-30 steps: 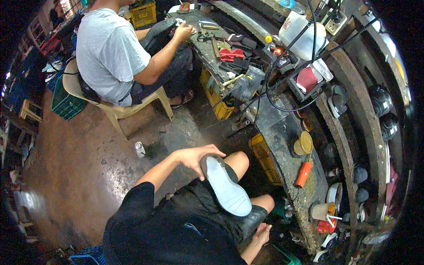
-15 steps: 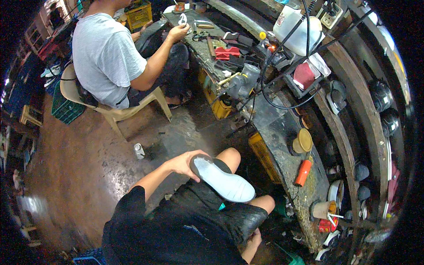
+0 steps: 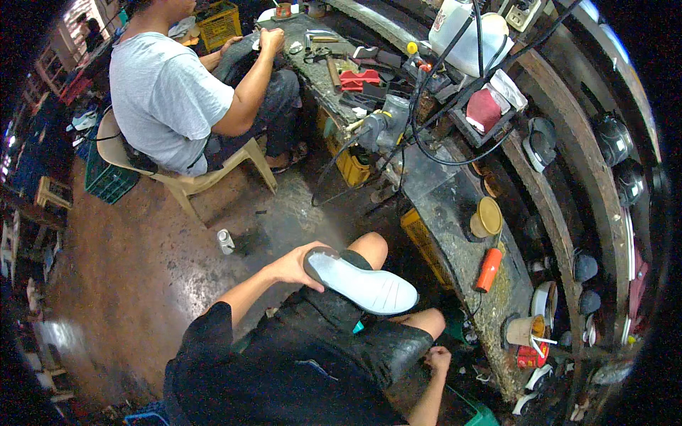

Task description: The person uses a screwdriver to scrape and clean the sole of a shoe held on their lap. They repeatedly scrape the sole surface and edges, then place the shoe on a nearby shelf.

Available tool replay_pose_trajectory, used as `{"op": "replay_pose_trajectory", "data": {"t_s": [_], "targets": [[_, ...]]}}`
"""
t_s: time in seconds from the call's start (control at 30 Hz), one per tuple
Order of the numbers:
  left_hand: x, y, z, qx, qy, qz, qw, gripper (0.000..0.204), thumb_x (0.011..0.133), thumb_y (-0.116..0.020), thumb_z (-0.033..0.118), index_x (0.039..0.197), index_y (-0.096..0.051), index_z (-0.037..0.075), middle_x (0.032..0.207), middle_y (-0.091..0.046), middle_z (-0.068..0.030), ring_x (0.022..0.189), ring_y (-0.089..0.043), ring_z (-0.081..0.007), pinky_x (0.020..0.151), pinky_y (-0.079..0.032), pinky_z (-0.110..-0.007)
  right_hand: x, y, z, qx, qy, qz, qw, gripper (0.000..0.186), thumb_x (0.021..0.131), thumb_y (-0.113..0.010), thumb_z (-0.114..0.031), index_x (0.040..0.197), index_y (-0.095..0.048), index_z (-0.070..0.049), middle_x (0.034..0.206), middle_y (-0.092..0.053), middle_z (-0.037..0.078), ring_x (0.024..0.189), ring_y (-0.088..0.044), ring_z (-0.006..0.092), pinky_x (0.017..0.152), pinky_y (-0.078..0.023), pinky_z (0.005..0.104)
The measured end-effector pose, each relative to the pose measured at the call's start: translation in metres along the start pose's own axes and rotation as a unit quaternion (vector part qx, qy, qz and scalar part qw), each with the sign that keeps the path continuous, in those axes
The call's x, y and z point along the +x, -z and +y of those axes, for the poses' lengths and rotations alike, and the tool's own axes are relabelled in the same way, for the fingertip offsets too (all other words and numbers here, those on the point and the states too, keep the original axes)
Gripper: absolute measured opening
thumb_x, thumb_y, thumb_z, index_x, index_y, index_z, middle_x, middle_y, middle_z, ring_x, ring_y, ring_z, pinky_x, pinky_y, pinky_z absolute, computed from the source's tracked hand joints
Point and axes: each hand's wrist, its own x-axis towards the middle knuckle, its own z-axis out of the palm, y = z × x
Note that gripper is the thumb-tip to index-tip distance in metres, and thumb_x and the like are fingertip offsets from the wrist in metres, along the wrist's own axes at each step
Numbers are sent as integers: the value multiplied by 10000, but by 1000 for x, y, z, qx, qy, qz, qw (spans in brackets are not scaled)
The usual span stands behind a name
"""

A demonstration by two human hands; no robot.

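My left hand (image 3: 302,265) is closed round the heel end of a shoe sole (image 3: 366,285), which lies over my lap with its pale face up. That face is whitish blue, darker grey at the heel, with thin lines across the forefoot. Whatever lies under the sole is hidden. Beside my right knee, apart from the sole, is my right hand (image 3: 439,361), its fingers curled in. Whether anything small is inside them I cannot make out.
A workbench (image 3: 455,234) on the right bears a tan cup (image 3: 486,216), an orange cylinder (image 3: 488,270) and a bench machine (image 3: 391,117) with cables. Another person (image 3: 167,85) sits on a plastic chair (image 3: 188,186) ahead left. A can (image 3: 225,241) stands on the floor.
My right hand has come up and outward from low beside my thigh to beside the knee. The sole's toe end has swung slightly up and right. The other person's raised hand has moved left.
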Motion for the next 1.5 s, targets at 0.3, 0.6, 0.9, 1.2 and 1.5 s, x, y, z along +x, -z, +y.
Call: {"op": "replay_pose_trajectory", "data": {"t_s": [0.3, 0.6, 0.9, 1.2, 1.5], "targets": [[-4, -3, -3, -11, 16, 8, 1000, 1037, 607, -1099, 214, 1518, -622, 83, 1504, -663, -77, 1420, -604, -246, 1264, -444, -423, 24, 18, -51, 394, 2, 182, 901, 325, 1011, -643, 7, 1318, -750, 31, 1218, -766, 146, 1022, -742, 321, 832, -656, 516], [1, -7, -5, 2, 28, -1, 1000, 1035, 616, -1097, 219, 1518, -612, 75, 1501, -666, -78, 1422, -602, -242, 1260, -445, -421, 91, 30, 15, 515, -53, 192, 834, 343, 1022, -586, -170, 1291, -721, -7, 1252, -739, 130, 1090, -697, 358, 890, -631, 570], [-2, -7, 3, -2, 29, 1, 1000, 1043, 619, -1100, 225, 1527, -608, 77, 1506, -661, -78, 1424, -598, -245, 1260, -442, -422, 106, 53, -37, 490, -33, 224, 842, 423, 1102, -614, -383, 1373, -725, -78, 1278, -766, 114, 1052, -724, 347, 889, -608, 515], [-2, -10, 1, -3, 48, 3, 999, 1051, 613, -1103, 221, 1532, -610, 86, 1501, -661, -74, 1429, -594, -248, 1261, -445, -428, 105, 59, -62, 477, -26, 208, 854, 522, 1108, -581, -497, 1394, -683, -72, 1298, -752, 141, 1034, -724, 339, 840, -607, 502], [-2, -12, -2, -4, 24, 15, 1000, 1026, 616, -1101, 233, 1511, -622, 79, 1502, -667, -74, 1418, -607, -239, 1251, -459, -427, 58, -1, -7, 325, -134, 57, 934, 842, 1074, -490, -767, 1516, -582, -55, 1321, -733, 190, 977, -731, 346, 760, -605, 493]]}}
